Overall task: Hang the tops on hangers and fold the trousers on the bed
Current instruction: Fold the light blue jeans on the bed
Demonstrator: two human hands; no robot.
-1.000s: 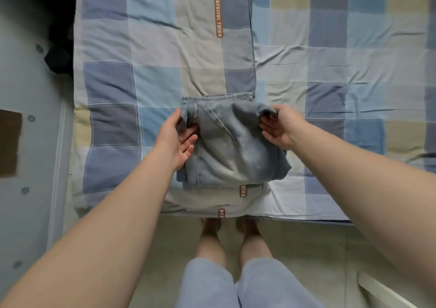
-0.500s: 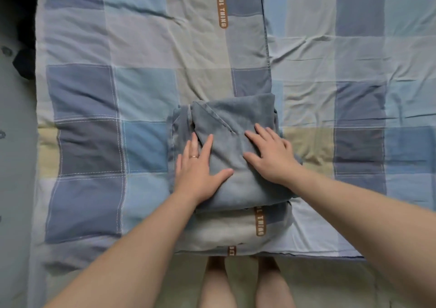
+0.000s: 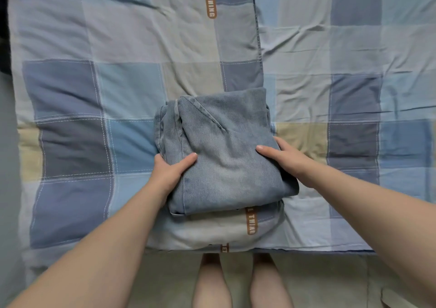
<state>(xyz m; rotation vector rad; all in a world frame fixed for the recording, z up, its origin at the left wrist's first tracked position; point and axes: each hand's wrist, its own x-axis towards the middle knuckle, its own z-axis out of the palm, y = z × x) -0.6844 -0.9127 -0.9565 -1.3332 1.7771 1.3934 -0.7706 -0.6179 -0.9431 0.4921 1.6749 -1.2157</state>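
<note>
Here the folded jeans (image 3: 226, 166) lie as a thick denim bundle on the bed, close to its near edge, and we hold them from both sides. Our left hand (image 3: 168, 173) clamps the left edge with the thumb on top and the fingers tucked under, and our right hand (image 3: 287, 160) grips the right edge the same way. If we lift unevenly, we judge the loose layers could slide apart and the fold spring open. A tug toward us could drag the bundle off the edge onto the floor (image 3: 330, 279). Beneath it the checked quilt (image 3: 70, 142) bunches into a soft ridge by the brown label strip (image 3: 252, 220), an uneven base. A wrinkled sheet (image 3: 354, 48) spreads to the right. We see no tops or hangers here.
</note>
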